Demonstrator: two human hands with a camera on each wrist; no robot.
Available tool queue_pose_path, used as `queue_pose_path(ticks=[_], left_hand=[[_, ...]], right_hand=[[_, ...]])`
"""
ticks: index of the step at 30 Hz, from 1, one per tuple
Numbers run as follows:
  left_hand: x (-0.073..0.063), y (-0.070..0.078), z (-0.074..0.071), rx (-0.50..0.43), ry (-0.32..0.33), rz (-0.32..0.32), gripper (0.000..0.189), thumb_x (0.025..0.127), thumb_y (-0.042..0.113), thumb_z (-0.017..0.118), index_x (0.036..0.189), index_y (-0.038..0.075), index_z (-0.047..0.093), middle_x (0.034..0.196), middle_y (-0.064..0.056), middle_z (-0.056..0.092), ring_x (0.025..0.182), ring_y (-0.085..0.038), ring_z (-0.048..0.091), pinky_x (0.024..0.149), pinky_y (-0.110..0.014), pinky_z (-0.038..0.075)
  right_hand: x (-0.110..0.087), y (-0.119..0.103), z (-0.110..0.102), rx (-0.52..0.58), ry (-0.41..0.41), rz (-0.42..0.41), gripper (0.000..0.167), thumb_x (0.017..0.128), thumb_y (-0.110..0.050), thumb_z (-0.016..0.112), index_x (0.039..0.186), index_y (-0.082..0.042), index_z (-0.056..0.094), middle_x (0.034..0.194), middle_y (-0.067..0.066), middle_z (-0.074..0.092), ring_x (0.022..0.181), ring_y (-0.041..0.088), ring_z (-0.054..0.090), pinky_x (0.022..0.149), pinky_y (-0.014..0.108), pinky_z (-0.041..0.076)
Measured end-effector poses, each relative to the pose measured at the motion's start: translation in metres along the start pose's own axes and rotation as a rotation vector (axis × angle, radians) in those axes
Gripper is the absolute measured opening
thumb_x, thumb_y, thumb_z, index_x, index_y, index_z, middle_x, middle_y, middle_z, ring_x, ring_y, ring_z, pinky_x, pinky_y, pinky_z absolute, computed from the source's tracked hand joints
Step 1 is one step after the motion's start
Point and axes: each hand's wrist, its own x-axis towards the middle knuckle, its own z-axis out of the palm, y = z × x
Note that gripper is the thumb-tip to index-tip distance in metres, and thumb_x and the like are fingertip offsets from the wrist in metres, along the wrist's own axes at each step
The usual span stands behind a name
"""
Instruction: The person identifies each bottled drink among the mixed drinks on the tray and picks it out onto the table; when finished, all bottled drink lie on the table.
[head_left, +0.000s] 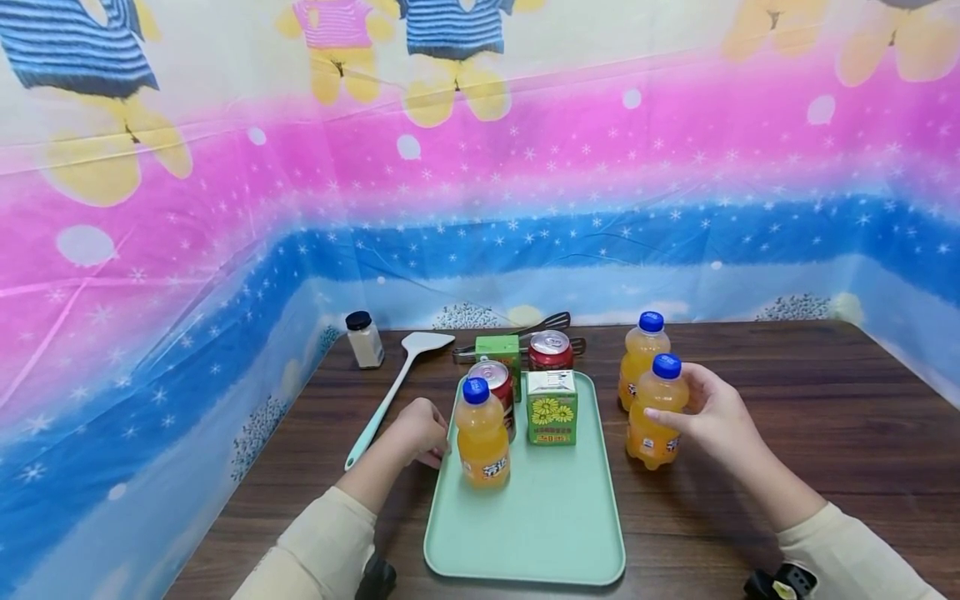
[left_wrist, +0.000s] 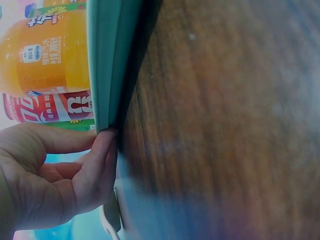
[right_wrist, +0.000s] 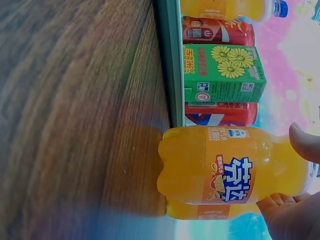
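My right hand (head_left: 716,417) grips an orange soda bottle (head_left: 657,417) with a blue cap, thumb and fingers on either side of its upper part. The bottle is close over the table, right of the tray, and a second orange soda bottle (head_left: 641,350) stands just behind it. At the light green tray's (head_left: 540,533) left edge, my left hand (head_left: 420,429) pinches the rim, with the thumb (left_wrist: 70,137) on top and fingers against the underside. On the tray stand another orange soda bottle (head_left: 483,442), a red soda can (head_left: 498,387) and a green drink carton (head_left: 552,408).
Behind these, a second carton (head_left: 498,348) and a second red can (head_left: 551,350) stand near a dark whisk (head_left: 551,323). A pale spatula (head_left: 393,396) lies left of the tray, near a black-capped jar (head_left: 364,340). A printed cloth (head_left: 525,192) surrounds the brown table (head_left: 825,433).
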Motion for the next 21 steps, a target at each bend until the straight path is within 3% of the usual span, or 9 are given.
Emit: queue_pose_path(ticks=[12,21], left_hand=[[-0.0002,0.0009,0.0005,0.005,0.002,-0.028,0.016,0.075,-0.015,0.067,0.086,-0.005,0.059,0.079,-0.017,0.057,0.064,-0.025,0.062,0.055,-0.035,0.059],[-0.0028,0.0023,0.0004,0.010,0.004,-0.012,0.015,0.075,-0.014,0.067,0.083,-0.005,0.059,0.078,-0.016,0.058,0.063,-0.025,0.062,0.056,-0.035,0.059]], right_hand=[[-0.0009,0.0015,-0.0011,-0.042,-0.018,-0.006,0.071,0.080,-0.032,0.075,0.133,-0.001,0.040,0.133,0.022,0.046,0.120,0.041,0.046,0.096,0.057,0.041],[-0.0043,-0.0077,-0.0086,-0.100,0.038,-0.048,0.072,0.080,-0.033,0.075,0.135,-0.002,0.040,0.127,0.021,0.051,0.118,0.041,0.048,0.094,0.056,0.042]])
